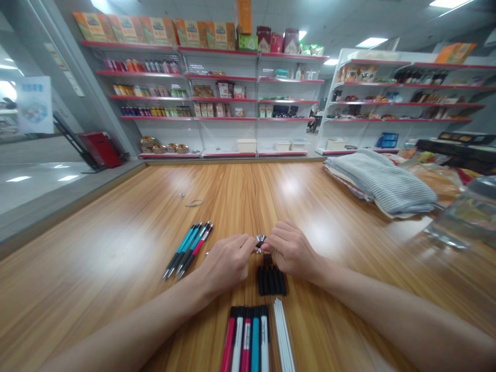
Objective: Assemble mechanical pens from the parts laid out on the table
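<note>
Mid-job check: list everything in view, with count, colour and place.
Pens: four, three teal, one red, left of the hands
Barrels: five, two red, two white, one blue, front centre
Thin rods: several, white, right of the barrels
Short tubes: about five, black, above the rods
Cone-like pieces: count unclear, silver, between the hands
Loop: one, grey, beyond the pens
Cloth: grey-striped, right
Jar: one, clear, right edge
Table: one, brown, beneath
Stocked shelves: many, white, red-edged, behind
Trolley: one, red, floor left
Poster: one, pale, far left
Left hand, right hand: centre
</note>
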### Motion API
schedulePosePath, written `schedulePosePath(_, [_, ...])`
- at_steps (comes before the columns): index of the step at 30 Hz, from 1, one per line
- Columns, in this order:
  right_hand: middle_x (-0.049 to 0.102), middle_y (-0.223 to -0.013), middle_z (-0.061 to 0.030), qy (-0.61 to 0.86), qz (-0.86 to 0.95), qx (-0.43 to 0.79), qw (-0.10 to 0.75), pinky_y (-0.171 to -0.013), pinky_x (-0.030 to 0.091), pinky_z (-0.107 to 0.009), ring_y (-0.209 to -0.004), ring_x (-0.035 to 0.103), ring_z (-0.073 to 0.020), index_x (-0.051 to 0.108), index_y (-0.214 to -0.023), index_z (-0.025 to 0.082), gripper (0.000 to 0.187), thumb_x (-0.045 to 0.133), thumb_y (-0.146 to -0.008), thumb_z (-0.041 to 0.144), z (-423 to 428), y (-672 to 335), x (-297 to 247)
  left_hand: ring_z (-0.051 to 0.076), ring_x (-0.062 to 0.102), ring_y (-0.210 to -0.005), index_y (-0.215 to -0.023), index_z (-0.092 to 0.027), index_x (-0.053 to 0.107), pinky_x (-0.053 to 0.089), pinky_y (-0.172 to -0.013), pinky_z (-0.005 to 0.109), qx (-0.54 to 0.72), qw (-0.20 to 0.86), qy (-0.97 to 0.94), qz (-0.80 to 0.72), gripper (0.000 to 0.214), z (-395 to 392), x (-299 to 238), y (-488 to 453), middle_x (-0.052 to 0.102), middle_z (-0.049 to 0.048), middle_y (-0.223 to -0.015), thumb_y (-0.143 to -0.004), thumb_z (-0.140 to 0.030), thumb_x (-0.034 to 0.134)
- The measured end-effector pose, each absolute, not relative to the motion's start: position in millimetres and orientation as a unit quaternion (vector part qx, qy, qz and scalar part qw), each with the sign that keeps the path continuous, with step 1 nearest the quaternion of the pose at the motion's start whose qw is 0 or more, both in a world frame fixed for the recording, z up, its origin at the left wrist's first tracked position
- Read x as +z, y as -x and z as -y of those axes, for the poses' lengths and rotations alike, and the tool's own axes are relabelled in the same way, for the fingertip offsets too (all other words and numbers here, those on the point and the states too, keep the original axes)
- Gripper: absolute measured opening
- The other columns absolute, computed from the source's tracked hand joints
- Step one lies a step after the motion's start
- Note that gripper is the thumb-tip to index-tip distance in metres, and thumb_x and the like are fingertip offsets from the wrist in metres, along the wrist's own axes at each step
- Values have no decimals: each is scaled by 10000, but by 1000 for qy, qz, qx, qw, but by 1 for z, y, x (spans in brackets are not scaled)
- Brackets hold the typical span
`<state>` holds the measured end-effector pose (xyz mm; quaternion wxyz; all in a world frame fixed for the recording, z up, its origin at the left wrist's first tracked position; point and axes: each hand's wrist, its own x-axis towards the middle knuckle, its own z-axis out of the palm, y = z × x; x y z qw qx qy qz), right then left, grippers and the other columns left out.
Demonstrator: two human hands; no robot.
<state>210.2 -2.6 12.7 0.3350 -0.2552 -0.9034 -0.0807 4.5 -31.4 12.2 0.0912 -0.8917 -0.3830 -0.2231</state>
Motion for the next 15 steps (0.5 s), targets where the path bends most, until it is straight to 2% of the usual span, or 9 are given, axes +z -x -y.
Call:
schedulePosePath(5, [525, -675, -25, 253, 901, -82, 342, -662, 281, -327, -679, 409, -159, 500, -692, 181, 236, 489, -924, 225, 2, -212, 12, 159, 619, -722, -1080, -187, 488, 439, -584, 249, -256, 75, 885, 381, 163, 32, 12, -3, 648, 35, -872, -929, -226, 444])
schedulePosePath(8, [526, -677, -24, 248, 904, -83, 339, -665, 283, -329, -683, 411, -162, 503, -698, 184, 226, 495, -920, 224, 2, -212, 12, 146, 587, -670, -1014, -191, 503, 415, -554, 243, -236, 83, 890, 381, 125, 32, 12, -3, 612, 21, -825, -947, -238, 407])
schedulePosePath(13, [534, -688, -26, 245, 907, -86, 331, -669, 286, -337, -695, 410, -164, 509, -709, 182, 208, 505, -914, 218, 3, -211, 12, 141, 522, -617, -838, -190, 496, 372, -521, 253, -209, 124, 889, 388, 137, 32, 11, -2, 553, 15, -771, -896, -124, 392])
schedulePosePath(15, [537, -692, -25, 245, 908, -85, 330, -669, 289, -338, -695, 409, -164, 513, -716, 181, 198, 510, -911, 217, 3, -211, 13, 142, 530, -625, -855, -189, 500, 378, -526, 252, -213, 123, 889, 385, 131, 33, 12, -2, 557, 11, -762, -885, -110, 399])
